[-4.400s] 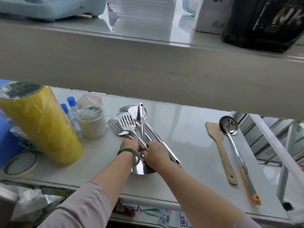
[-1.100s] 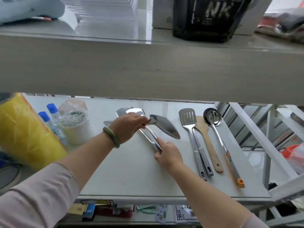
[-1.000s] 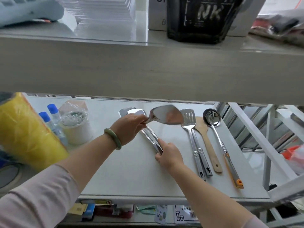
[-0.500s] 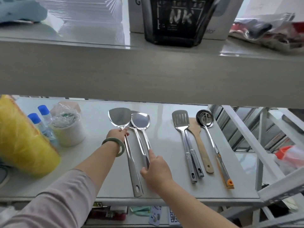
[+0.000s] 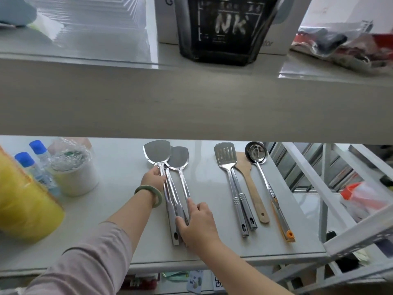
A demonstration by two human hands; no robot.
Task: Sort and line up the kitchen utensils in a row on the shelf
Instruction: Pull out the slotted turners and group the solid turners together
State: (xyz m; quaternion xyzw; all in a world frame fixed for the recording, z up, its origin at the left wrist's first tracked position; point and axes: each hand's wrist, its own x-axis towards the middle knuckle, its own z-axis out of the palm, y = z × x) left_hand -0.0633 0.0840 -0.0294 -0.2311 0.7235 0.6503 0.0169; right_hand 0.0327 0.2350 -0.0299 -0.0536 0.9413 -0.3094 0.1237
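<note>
On the white shelf (image 5: 119, 237), two steel solid turners (image 5: 158, 155) lay side by side near the middle. To their right, well apart, lay a steel slotted turner (image 5: 225, 155), a wooden spatula (image 5: 246, 173) and an orange-tipped steel ladle (image 5: 256, 153). A plastic-wrapped white tub (image 5: 72, 173) and blue-capped bottles (image 5: 37, 149) stood left.

Kitchen utensils lay flat on a white shelf (image 5: 119, 209), handles toward the viewer, heads toward the back; at left, two solid steel turners (image 5: 158, 154) lay side by side, blades overlapping, handles touching; well apart to the right lay a slotted steel turner (image 5: 225, 155), a second steel handle (image 5: 246, 211) tight against it; then a wooden spatula (image 5: 252, 188); then a steel ladle (image 5: 256, 153) with an orange-tipped handle, angled slightly rightward.
</note>
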